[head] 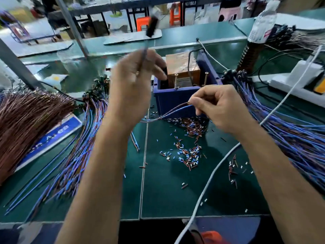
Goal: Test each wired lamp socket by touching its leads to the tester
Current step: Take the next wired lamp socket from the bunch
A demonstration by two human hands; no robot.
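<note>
My left hand [133,81] is raised over the table's middle, shut on the wires of a lamp socket; the black socket [152,26] swings blurred above it. My right hand [218,108] pinches the far ends of those brown and blue leads [168,112] just in front of the tester. The tester [182,71] is a brown taped block with two upright screws, standing in a dark blue bin [174,97]. One pile of wired sockets [95,106] lies at the left, another pile [281,124] at the right.
Several cut insulation bits [188,143] litter the green mat. A bundle of brown wires [26,120] and a blue sign [52,136] lie far left. A white cable [219,164] crosses the right side; a white power strip [299,80] and a water bottle [262,23] stand at the back right.
</note>
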